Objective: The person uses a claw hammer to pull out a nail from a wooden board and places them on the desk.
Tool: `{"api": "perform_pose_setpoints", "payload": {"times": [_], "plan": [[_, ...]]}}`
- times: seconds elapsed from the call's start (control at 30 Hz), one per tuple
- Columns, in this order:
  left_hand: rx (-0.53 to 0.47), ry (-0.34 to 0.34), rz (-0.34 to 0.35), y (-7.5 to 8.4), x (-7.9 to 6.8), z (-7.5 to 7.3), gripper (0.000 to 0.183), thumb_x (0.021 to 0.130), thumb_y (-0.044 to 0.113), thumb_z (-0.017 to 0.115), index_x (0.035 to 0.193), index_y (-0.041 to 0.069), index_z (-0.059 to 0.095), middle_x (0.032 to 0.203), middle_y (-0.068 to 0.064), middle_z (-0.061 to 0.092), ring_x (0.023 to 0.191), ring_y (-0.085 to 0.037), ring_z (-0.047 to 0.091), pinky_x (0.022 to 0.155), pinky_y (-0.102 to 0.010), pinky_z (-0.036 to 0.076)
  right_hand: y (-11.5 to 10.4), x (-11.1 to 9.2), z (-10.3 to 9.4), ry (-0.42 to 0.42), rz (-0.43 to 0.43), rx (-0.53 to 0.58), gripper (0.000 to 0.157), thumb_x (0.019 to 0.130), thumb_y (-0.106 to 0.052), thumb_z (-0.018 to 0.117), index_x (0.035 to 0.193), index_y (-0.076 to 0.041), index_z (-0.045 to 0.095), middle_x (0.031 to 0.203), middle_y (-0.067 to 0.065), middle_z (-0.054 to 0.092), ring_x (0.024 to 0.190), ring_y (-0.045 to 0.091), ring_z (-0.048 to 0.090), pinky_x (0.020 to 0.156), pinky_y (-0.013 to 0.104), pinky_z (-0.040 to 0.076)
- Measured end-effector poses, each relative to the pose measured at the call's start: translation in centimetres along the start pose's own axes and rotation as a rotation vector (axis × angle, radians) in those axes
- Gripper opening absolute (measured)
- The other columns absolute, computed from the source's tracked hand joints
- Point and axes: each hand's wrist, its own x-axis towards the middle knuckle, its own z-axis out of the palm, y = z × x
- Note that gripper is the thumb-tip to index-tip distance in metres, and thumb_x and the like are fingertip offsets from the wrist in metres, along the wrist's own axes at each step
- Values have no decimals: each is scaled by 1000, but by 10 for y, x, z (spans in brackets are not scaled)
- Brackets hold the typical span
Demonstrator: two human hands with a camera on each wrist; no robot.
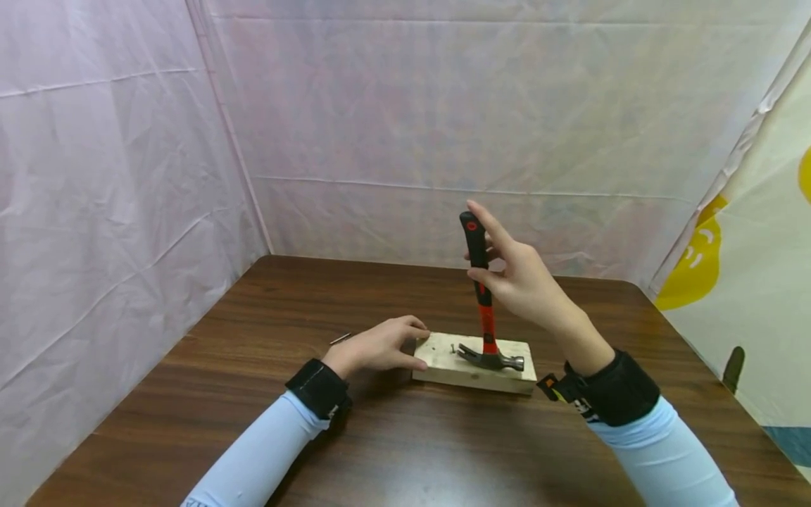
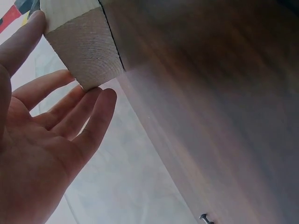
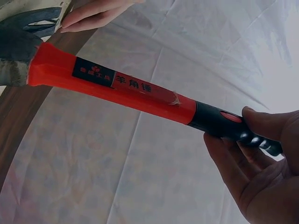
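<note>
A claw hammer point(image 1: 487, 324) with a black and red handle stands nearly upright, its metal head on the wooden block point(image 1: 469, 379). My right hand point(image 1: 516, 282) holds the black grip near its top, thumb on one side and fingertips on the other, as the right wrist view also shows. Beside the claw, a nail point(image 1: 453, 348) sticks up from the block's top. At the block's left end, my left hand point(image 1: 386, 345) grips it between thumb and fingers. The left wrist view shows the end grain of the block point(image 2: 86, 49) between them.
A loose nail point(image 1: 340, 339) lies on the brown wooden table point(image 1: 253, 366), behind my left wrist. Pale cloth point(image 1: 443, 105) hangs behind the table and along its left side. On the right hangs a patterned cloth point(image 1: 760, 282) with yellow shapes.
</note>
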Motion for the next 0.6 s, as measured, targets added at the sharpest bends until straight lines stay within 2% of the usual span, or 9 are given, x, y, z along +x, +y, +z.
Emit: {"api": "perform_pose_setpoints", "payload": {"times": [0.37, 0.6], "plan": [[7, -15, -12, 1, 1, -1, 67, 91, 45, 69, 142, 6, 51, 137, -5, 46, 123, -20, 50, 96, -28, 41, -1, 8, 5, -52, 35, -1, 99, 89, 6, 68, 158, -35, 11, 103, 3, 63, 95, 20, 63, 66, 24, 53], [-4, -10, -21, 1, 2, -1, 66, 90, 44, 70, 141, 6, 52, 136, -5, 46, 122, -19, 50, 95, -28, 41, 0, 14, 10, -76, 61, 2, 99, 89, 4, 69, 158, -38, 11, 103, 3, 63, 85, 17, 68, 63, 25, 52]]}}
